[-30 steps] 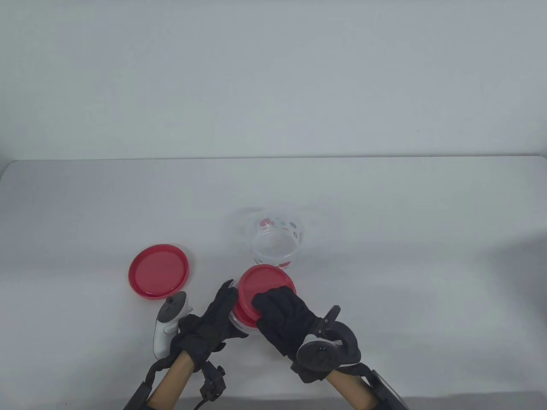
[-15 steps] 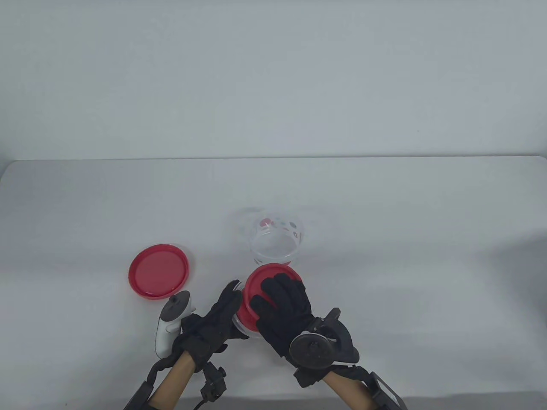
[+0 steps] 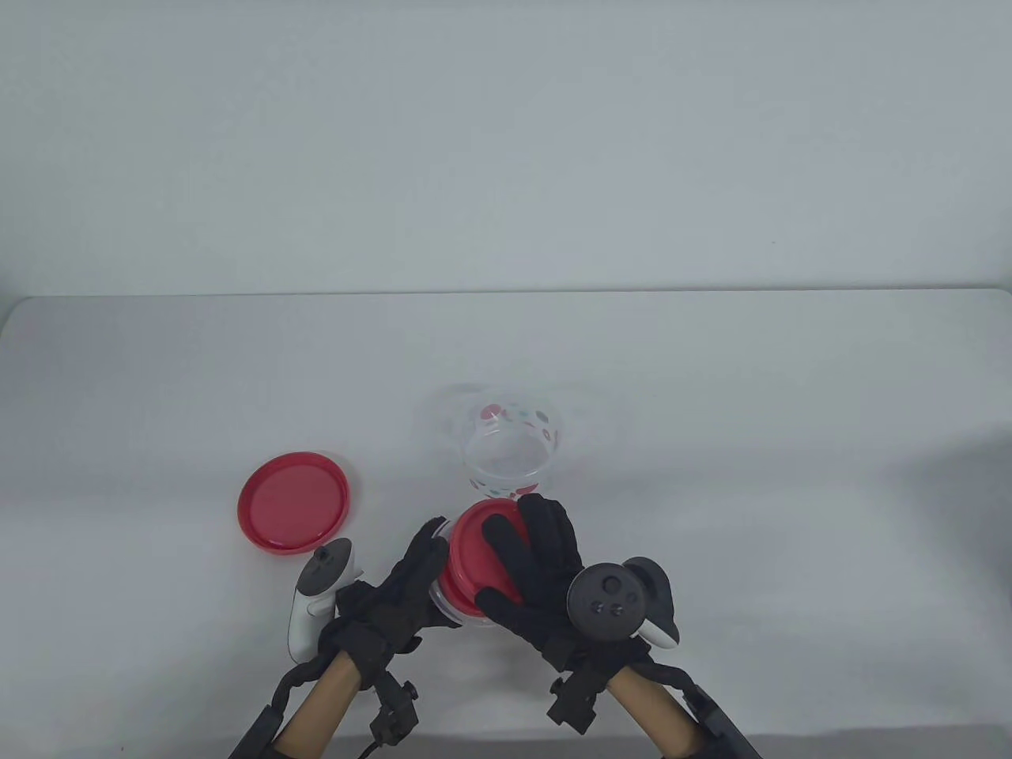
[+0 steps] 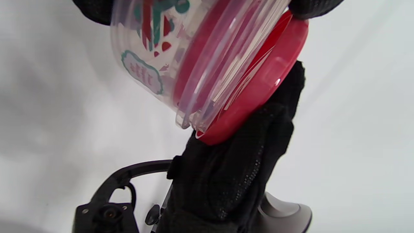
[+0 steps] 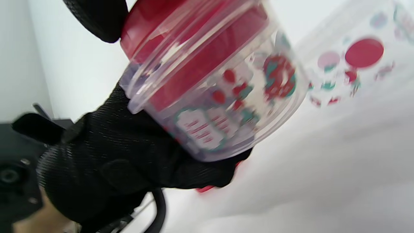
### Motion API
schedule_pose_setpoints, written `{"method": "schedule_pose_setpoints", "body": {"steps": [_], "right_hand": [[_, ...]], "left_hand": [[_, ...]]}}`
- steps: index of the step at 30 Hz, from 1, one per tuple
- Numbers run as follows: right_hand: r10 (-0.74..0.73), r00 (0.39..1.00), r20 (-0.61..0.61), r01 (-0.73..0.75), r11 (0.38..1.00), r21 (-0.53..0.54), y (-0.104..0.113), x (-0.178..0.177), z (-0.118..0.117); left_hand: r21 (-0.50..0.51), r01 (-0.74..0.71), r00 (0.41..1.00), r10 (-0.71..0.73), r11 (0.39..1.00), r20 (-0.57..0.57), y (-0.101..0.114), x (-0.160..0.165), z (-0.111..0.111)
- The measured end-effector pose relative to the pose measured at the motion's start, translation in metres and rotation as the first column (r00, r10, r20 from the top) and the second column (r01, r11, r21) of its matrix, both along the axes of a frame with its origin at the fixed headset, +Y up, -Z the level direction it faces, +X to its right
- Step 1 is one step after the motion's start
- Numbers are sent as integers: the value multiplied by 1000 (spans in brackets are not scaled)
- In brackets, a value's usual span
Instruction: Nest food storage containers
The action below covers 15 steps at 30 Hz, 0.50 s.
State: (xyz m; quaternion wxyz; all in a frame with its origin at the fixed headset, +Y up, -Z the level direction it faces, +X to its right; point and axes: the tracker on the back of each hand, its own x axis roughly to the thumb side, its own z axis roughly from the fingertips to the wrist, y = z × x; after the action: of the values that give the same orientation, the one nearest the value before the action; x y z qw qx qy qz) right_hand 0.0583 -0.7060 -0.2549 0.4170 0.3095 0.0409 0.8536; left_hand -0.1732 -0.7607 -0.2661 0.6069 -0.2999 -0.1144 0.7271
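Observation:
A small clear printed container (image 3: 443, 594) with a red lid (image 3: 472, 553) on it is held tilted just above the table near the front edge. My left hand (image 3: 419, 565) grips its body from the left. My right hand (image 3: 518, 553) lies over the lid, fingers across the top and thumb at the near rim, gripping it. In the left wrist view the container (image 4: 145, 48) and its lid (image 4: 258, 87) fill the top. In the right wrist view the container (image 5: 220, 97) rests in the left glove. A larger open clear container (image 3: 510, 451) stands just behind.
A second red lid (image 3: 294, 500) lies flat on the white table (image 3: 711, 474), left of the hands. The open container also shows blurred in the right wrist view (image 5: 355, 58). A pale wall rises behind the table's far edge.
My right hand has rolled over the lid; its fingers now reach to the lid's far edge and its tracker has swung right. The left hand and container have barely moved.

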Motion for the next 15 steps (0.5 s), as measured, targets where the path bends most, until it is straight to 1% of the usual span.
{"method": "schedule_pose_setpoints", "body": {"steps": [1, 3, 6, 8, 9, 10, 11, 13, 15], "right_hand": [[20, 1000, -1, -20, 999, -27, -1, 0, 0], [69, 998, -4, -69, 998, -3, -3, 0, -2], [43, 999, -12, -43, 999, -19, -5, -1, -2], [39, 999, -11, -40, 999, -18, -5, -1, -3], [37, 999, -23, -38, 999, -29, -6, -2, -3], [37, 999, -25, -39, 997, -67, -8, 0, -3], [0, 1000, -26, -1, 997, -73, -8, -1, -4], [-36, 999, -18, 34, 994, -102, -10, 2, -6], [-100, 995, -5, 99, 986, -133, -10, 4, -7]], "left_hand": [[7, 31, 999, -31, 1000, -9, 0, -1, 1], [1, 39, 999, -39, 999, -9, -2, -1, 1], [-23, 1, 1000, -1, 1000, -2, -3, 1, 1], [-21, -1, 1000, 1, 1000, -2, -3, 1, 1], [-19, -32, 999, 32, 999, 1, -3, 1, 0], [-33, -91, 996, 91, 995, 6, -3, 1, 0], [-52, -107, 994, 107, 993, -6, -2, 0, 1], [-36, -85, 996, 85, 996, -10, -2, -1, 0], [-16, -82, 997, 82, 997, -7, 0, -1, 0]]}}
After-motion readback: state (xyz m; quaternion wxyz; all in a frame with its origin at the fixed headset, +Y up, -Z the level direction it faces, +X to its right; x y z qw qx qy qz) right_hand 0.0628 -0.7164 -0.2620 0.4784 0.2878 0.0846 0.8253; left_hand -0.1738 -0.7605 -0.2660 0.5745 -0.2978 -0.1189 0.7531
